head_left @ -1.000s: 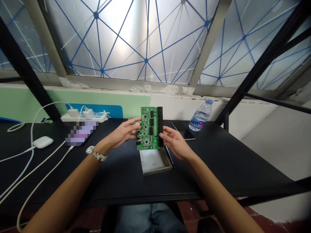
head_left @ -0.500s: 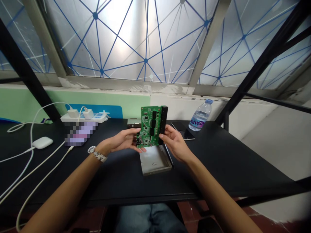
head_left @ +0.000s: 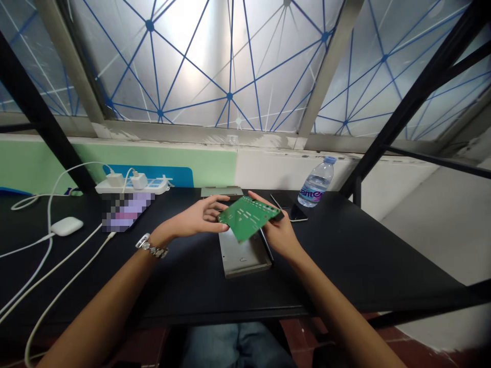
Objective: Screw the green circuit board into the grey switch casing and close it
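Observation:
A green printed circuit board [head_left: 247,217] tilts almost flat above the table, with its underside showing and its black connector strip [head_left: 276,215] at the right end. My right hand [head_left: 279,230] grips the board at that end. My left hand [head_left: 196,217] is spread open at the board's left side, and I cannot tell if its fingertips touch it. Below the board lies a grey metal enclosure tray [head_left: 244,259], partly hidden by it. A thin dark tool [head_left: 266,245], possibly a screwdriver, lies beside the tray, close under my right hand.
A flat metal panel [head_left: 221,191] lies at the table's far edge. A phone [head_left: 298,213] and a water bottle [head_left: 316,184] stand to the right. On the left are a power strip [head_left: 132,184] with white plugs, a white earbud case [head_left: 67,226] and cables.
The board has tipped from nearly upright to nearly flat, showing its underside. My left hand has opened and moved left. The right hand has turned with the board.

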`<act>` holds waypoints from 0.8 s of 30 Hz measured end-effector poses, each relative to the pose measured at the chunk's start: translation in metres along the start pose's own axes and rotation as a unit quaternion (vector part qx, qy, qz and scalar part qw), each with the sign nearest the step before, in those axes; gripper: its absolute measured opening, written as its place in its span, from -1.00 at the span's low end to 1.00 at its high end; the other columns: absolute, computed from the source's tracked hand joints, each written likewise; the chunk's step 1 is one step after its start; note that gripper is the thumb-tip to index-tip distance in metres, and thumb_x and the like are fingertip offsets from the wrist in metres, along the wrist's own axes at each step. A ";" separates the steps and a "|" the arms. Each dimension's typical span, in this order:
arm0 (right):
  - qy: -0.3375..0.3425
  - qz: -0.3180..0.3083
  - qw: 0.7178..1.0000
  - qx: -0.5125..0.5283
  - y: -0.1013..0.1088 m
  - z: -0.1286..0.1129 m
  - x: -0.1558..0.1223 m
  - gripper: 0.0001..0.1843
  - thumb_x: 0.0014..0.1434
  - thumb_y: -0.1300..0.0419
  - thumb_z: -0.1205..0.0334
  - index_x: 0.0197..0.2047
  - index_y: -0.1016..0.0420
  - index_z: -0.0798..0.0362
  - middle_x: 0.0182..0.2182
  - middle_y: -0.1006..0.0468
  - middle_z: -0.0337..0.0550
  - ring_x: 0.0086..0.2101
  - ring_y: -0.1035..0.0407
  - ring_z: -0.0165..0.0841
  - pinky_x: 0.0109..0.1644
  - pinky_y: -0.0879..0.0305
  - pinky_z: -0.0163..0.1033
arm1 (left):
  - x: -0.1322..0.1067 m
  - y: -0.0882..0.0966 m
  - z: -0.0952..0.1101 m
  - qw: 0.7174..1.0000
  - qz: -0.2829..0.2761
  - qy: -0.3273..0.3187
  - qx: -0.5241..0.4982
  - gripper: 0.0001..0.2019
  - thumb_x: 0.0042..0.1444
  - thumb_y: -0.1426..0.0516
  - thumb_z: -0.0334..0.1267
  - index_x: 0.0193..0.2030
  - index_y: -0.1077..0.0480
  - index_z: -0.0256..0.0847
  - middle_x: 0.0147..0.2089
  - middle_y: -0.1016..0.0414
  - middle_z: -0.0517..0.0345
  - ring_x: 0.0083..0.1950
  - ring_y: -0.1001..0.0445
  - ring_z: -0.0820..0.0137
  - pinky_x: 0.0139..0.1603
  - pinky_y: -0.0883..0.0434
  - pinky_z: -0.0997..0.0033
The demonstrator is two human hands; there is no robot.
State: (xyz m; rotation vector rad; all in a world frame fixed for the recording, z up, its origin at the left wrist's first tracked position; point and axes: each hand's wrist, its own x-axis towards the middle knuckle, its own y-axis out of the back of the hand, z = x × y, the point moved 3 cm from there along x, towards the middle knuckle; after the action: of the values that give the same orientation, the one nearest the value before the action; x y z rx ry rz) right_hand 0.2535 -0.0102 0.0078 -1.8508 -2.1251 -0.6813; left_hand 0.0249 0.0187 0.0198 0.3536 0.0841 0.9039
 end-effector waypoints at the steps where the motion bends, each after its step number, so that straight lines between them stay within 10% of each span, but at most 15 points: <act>1: -0.006 -0.016 0.999 0.035 0.000 0.000 0.001 -0.47 0.24 -0.27 0.18 0.28 -0.48 -0.07 0.15 -0.57 -0.10 0.17 -0.39 -0.08 0.31 -0.20 0.04 | 0.000 0.002 0.001 0.999 0.022 -0.025 0.036 -0.16 -0.03 -0.40 -0.16 0.39 -0.18 -0.14 0.27 -0.38 -0.21 0.23 -0.45 0.05 0.25 -0.38 -0.10; 12: -0.123 -0.056 0.957 0.258 -0.005 -0.009 0.001 -0.55 0.16 -0.23 0.21 0.14 -0.55 -0.09 -0.05 -0.60 -0.12 -0.05 -0.48 -0.16 0.10 -0.36 -0.02 | 0.001 0.007 0.002 0.944 0.145 -0.170 0.242 -0.04 -0.04 -0.36 -0.19 0.48 -0.03 -0.03 0.40 -0.27 -0.14 0.35 -0.33 0.01 0.28 -0.39 -0.09; 24: -0.079 -0.064 0.973 0.208 -0.006 -0.005 0.000 -0.56 0.19 -0.30 0.22 0.14 -0.44 -0.17 -0.11 -0.48 -0.16 -0.20 -0.40 -0.30 -0.18 -0.35 -0.21 | 0.004 0.019 -0.007 0.969 0.191 -0.037 0.150 -0.08 -0.01 -0.36 -0.09 0.44 -0.07 -0.22 0.15 -0.48 -0.21 0.04 -0.55 0.13 -0.01 -0.54 0.08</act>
State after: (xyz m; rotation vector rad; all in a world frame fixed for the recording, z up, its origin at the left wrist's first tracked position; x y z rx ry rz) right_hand 0.2471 -0.0132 0.0106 -1.5932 -2.2829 -0.0947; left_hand 0.0116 0.0346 0.0197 0.7012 0.0861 1.2614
